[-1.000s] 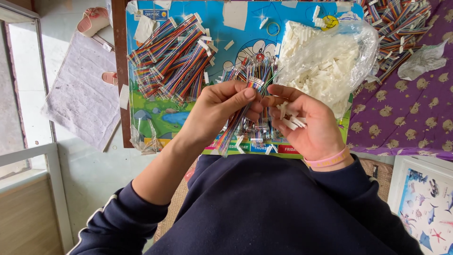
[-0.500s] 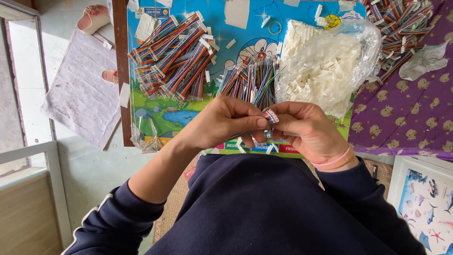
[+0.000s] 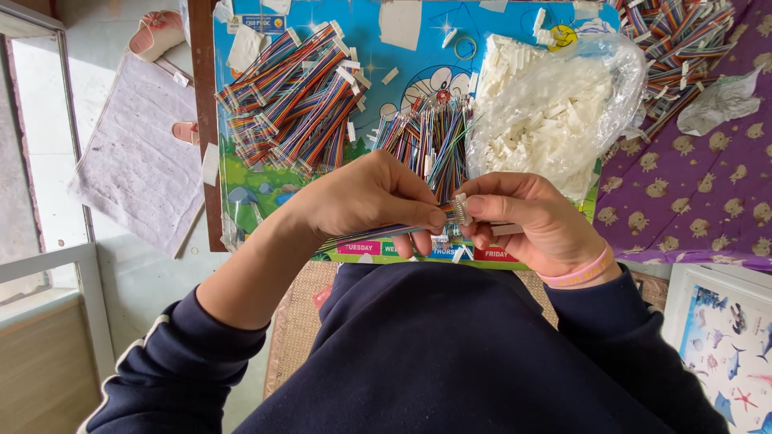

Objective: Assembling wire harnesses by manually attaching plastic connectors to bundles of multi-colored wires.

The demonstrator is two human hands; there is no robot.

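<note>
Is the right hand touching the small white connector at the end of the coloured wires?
Touching. In the head view, the right hand pinches the white connector between thumb and fingers, while the left hand holds the coloured wires.

Floor: pale grey, smooth, daylit.
Mat: grey-white cloth, lying on the floor left of the board.
Slippers: pink pair, at the mat's upper edge.
Window frame: white, far left, bright light coming through.
Cloth: purple with animal print, right side.
Poster: sea-creature picture, lower right corner.
</note>
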